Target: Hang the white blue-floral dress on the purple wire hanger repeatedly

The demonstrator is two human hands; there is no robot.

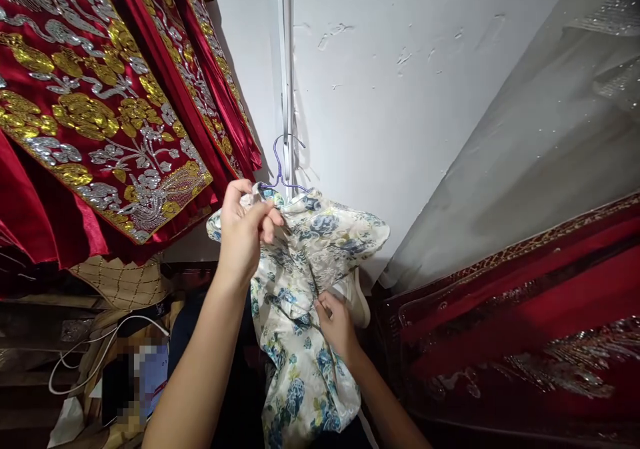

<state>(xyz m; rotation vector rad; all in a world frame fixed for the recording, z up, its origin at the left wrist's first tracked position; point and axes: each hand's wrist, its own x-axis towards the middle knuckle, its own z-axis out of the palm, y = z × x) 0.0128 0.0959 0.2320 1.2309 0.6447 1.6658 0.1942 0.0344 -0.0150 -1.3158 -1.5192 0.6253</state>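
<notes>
A white dress-like garment (300,382) with blue and green flowers hangs in front of me on a thin purple wire hanger (280,159). At its neckline, on the left side, my left hand (245,225) is closed with fingers curled and thumb bent in, holding the cloth. Lower down, my right hand (337,322) pinches the edge of the garment's front between thumb and fingers. The hanger's hook shows above the collar, against a narrow metal strip (286,69). Folds hide part of the front, and the garment's lower end runs out of view.
Red satin garments (75,112) with gold and silver embroidery hang at upper left. To the right are a sheer grey-white fabric (500,149) and a dark red embroidered cloth (475,342). A white cable (107,342) and a phone-like screen (154,375) lie at lower left.
</notes>
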